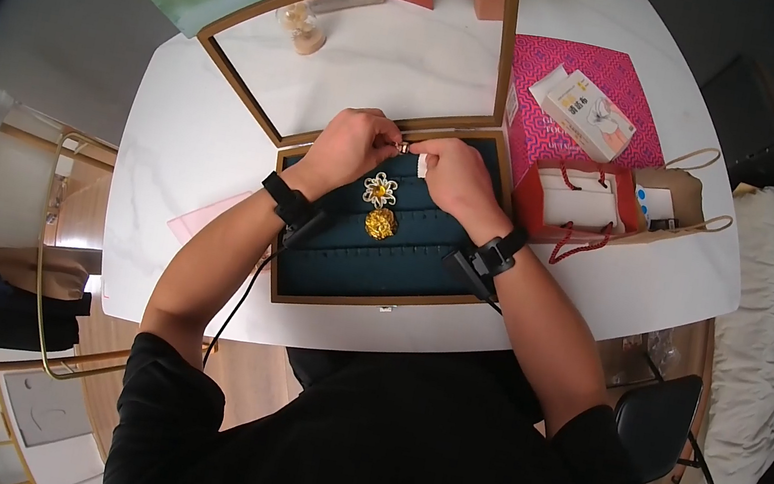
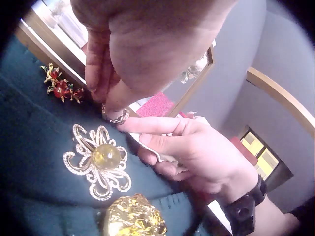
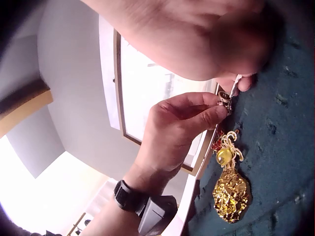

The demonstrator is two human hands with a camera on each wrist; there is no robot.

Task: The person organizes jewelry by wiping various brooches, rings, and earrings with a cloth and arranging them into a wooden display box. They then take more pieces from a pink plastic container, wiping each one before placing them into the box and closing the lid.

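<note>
My left hand (image 1: 354,146) pinches a small metal ring (image 3: 225,102) between thumb and fingers, over the back of a wooden jewelry box (image 1: 330,279) with dark green lining. My right hand (image 1: 458,174) holds a folded white cloth (image 2: 147,146) under its thumb, its index finger reaching out to the ring. Below the hands, a flower-shaped brooch (image 2: 106,157) with a yellow round stone lies on the lining. Nearer me is a crumpled-looking gold ornament (image 1: 381,224). In the left wrist view a red floral brooch (image 2: 61,90) lies by the box's back edge.
The box's glass lid (image 1: 239,89) stands raised behind the hands. To the right are a red paper bag (image 1: 535,200), a white carton (image 1: 589,117) and a pink patterned sheet (image 1: 639,89). A small glass dome (image 1: 301,29) shows through the lid. Pink paper (image 1: 198,219) lies left.
</note>
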